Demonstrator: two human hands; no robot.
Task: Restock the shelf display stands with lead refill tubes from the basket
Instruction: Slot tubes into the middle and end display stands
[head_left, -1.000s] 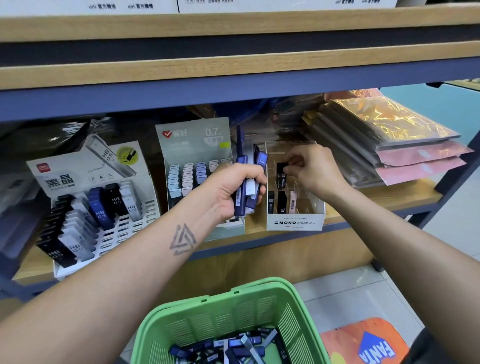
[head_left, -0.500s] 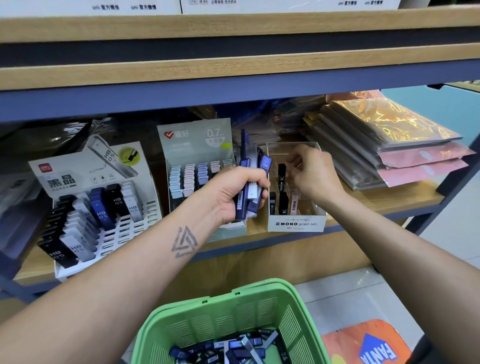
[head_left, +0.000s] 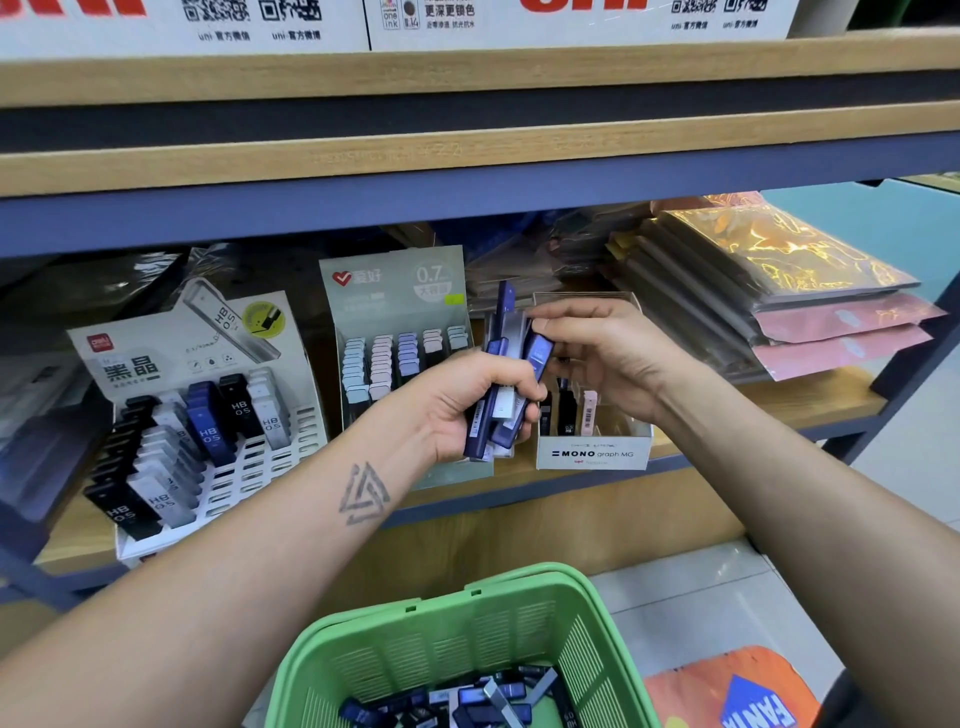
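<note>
Right hand has left the box, now apparently pinching a tube from the bundle clenched in the left hand; next refill.

Green basket, navy tubes

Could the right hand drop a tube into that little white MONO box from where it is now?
Probably yes. The right hand hovers just above the open top of the MONO box, with nothing between them, and its fingertips touch the tubes gripped in the left hand.

left hand gripping, right hand pinching
</note>
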